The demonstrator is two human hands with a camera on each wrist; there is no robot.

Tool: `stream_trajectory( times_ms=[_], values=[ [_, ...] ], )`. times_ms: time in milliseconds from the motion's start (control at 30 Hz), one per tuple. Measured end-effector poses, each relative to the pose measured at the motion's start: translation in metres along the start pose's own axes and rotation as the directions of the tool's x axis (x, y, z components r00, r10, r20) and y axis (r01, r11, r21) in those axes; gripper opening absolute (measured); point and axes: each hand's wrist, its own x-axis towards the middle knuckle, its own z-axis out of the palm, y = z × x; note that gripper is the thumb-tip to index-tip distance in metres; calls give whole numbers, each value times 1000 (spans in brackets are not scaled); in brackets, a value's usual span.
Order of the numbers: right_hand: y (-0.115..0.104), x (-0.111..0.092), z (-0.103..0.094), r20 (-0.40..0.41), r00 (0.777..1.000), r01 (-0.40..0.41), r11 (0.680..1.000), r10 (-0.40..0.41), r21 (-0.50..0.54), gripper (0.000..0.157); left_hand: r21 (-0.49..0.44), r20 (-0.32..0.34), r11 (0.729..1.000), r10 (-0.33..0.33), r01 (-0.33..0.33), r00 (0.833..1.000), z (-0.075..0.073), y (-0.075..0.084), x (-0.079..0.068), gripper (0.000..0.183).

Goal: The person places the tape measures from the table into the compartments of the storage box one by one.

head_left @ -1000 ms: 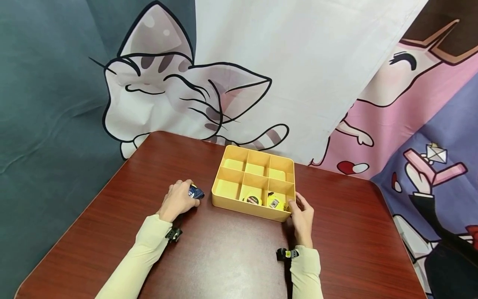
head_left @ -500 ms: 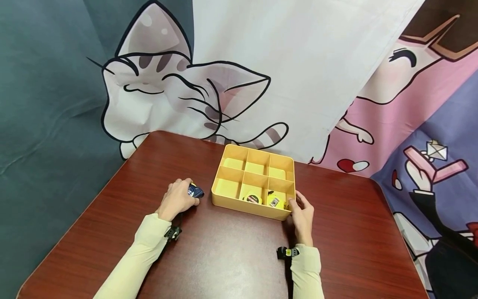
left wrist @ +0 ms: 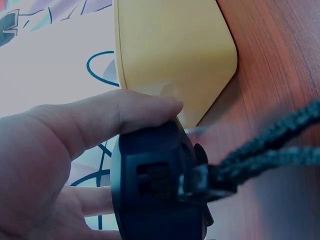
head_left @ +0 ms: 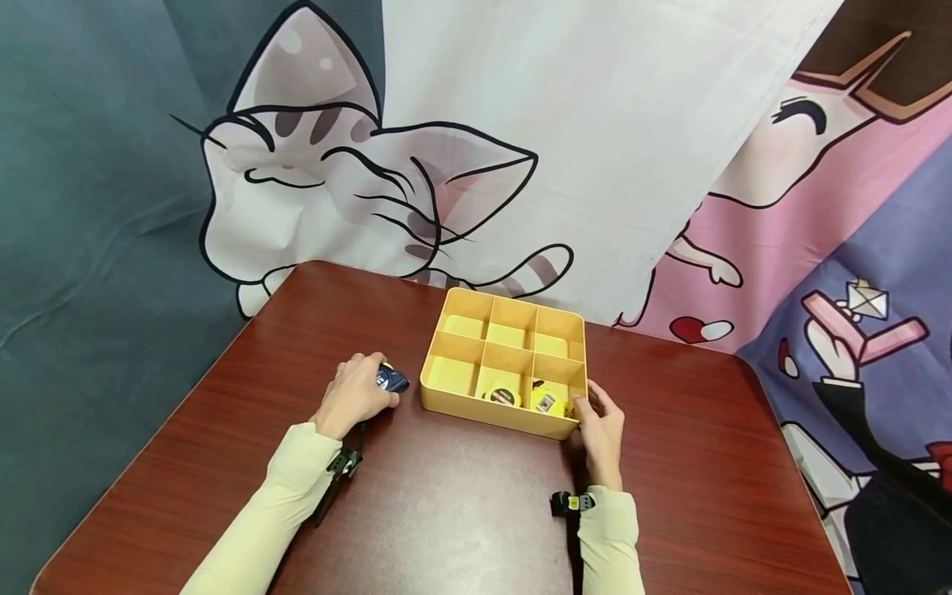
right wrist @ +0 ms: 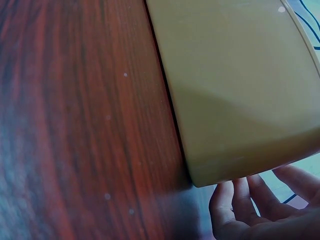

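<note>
My left hand point(head_left: 349, 397) grips a dark blue tape measure point(head_left: 391, 379), left of a yellow divided box point(head_left: 491, 411). Close up in the left wrist view, the thumb presses the top of the tape measure point(left wrist: 155, 185), and a dark braided wrist strap point(left wrist: 270, 140) hangs off it. At the box's near right corner, my right hand point(head_left: 604, 434) holds the side wall, thumb at the rim and fingers along the outside. Two yellow tape measures lie in the box's near row: one with a round dark label point(head_left: 502, 395) in the middle compartment, another point(head_left: 549, 402) in the right one.
The box stands on a reddish-brown wooden table point(head_left: 461, 512), toward its far edge. Behind the table hangs a cloth backdrop point(head_left: 595, 149) printed with cartoon figures. Each wrist wears a dark strap with a small camera.
Very little differs: the left hand and its tape measure stay left of the box with only a slight shift. The right hand keeps its place at the box.
</note>
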Motion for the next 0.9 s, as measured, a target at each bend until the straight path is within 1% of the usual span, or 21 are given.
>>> stream_trajectory(
  times_ms=[333, 667, 900],
  values=[
    [-1, 0, -1, 1, 1000, 5, 1000, -5, 8, 38, -7, -12, 1000, 16, -16, 1000, -1, 4, -4, 57],
    [-1, 1, -1, -2, 1000, 10, 1000, -10, 7, 38, 12, -23, 999, 38, -38, 999, -5, 8, -5, 62],
    [0, 1, 0, 1, 1000, 10, 1000, -10, 6, 39, -13, -24, 998, 57, -57, 998, -9, 8, -4, 60]
  ],
)
